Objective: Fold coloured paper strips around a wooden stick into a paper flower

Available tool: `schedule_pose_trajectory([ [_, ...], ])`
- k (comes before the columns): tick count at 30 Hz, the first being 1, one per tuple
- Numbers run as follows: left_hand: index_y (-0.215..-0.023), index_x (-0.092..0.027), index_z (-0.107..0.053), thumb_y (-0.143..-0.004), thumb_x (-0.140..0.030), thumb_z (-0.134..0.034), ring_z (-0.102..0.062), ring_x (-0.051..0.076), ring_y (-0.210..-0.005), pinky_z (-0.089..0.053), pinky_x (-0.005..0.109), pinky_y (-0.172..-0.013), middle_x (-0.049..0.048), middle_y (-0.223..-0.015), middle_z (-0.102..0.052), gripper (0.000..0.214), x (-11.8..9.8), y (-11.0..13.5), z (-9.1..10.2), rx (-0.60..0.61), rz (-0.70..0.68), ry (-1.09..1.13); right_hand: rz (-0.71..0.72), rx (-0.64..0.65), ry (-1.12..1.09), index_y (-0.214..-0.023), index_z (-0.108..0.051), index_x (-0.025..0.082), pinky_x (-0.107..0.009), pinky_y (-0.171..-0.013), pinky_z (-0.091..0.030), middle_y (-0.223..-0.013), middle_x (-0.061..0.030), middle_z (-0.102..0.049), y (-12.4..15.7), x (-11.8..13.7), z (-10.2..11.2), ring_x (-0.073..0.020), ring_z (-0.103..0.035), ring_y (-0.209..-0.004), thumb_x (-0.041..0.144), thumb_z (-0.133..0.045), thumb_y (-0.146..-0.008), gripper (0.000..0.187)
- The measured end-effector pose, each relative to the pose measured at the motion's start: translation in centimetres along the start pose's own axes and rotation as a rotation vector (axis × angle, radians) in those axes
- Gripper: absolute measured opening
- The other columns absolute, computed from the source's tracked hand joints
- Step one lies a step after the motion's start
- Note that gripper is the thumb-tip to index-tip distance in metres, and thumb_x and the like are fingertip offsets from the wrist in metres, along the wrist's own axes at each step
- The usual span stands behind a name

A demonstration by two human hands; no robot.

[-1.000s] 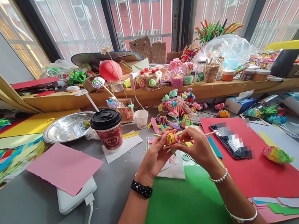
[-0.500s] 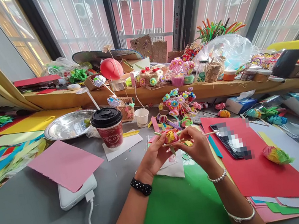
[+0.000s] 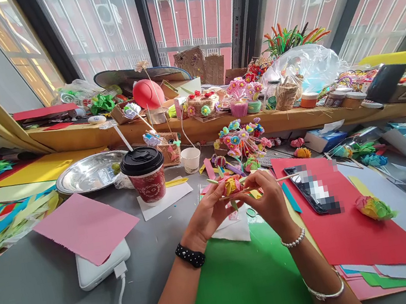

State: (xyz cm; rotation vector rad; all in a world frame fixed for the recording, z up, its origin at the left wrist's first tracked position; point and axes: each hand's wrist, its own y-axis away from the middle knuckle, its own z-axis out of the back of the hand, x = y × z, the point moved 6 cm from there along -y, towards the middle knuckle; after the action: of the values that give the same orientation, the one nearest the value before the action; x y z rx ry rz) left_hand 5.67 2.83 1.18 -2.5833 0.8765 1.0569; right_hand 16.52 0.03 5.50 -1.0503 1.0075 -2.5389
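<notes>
A small paper flower (image 3: 231,185), yellow and pink with green leaf strips around it, is pinched in the fingers of my left hand (image 3: 204,217). My right hand (image 3: 268,195) is closed on a thin wooden stick (image 3: 283,178) that runs across, just below the flower, and sticks out to the right. Fingertips of both hands come close together around the flower and hide part of it. Beneath them lie scraps of white paper (image 3: 236,231) and a green sheet or mat (image 3: 249,280).
A lidded red paper cup (image 3: 148,182), a metal plate (image 3: 75,182) and pink paper (image 3: 86,227) over a white power bank (image 3: 106,268) stand left. On red paper (image 3: 374,232) at right lie a phone (image 3: 314,190) and a finished-looking paper flower (image 3: 375,208). Handmade flowers (image 3: 240,137) stand behind.
The view has shifted very slightly. Both hands keep their holds on the flower and the stick, with only a small movement of the stick and fingers.
</notes>
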Motion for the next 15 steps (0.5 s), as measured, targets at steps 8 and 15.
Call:
schedule_pose_trajectory([
  [8, -0.09, -0.017, -0.059, -0.077, -0.027, -0.052, -0.057, 0.013, -0.077, -0.044, 0.026, -0.071, 0.0037, -0.088, -0.061, 0.018, 0.1, -0.3, 0.4, -0.026, -0.051, 0.042, 0.048, 0.063, -0.017, -0.068, -0.047, 0.019, -0.029, -0.062, -0.04, -0.069, -0.0006, -0.051, -0.1, -0.1, 0.2, -0.0153, -0.047, -0.066, 0.036, -0.063, -0.067, 0.023],
  [15, -0.107, -0.018, -0.053, -0.078, -0.027, -0.051, -0.057, 0.011, -0.068, -0.044, 0.022, -0.061, 0.0049, -0.085, -0.061, 0.03, -1.0, 0.0, 0.4, 0.003, -0.111, -0.129, 0.137, 0.072, -0.015, -0.079, -0.054, 0.02, -0.031, -0.065, -0.041, -0.073, -0.001, -0.048, -0.4, 0.3, 1.3, -0.0174, -0.047, -0.071, 0.038, -0.068, -0.061, 0.029],
])
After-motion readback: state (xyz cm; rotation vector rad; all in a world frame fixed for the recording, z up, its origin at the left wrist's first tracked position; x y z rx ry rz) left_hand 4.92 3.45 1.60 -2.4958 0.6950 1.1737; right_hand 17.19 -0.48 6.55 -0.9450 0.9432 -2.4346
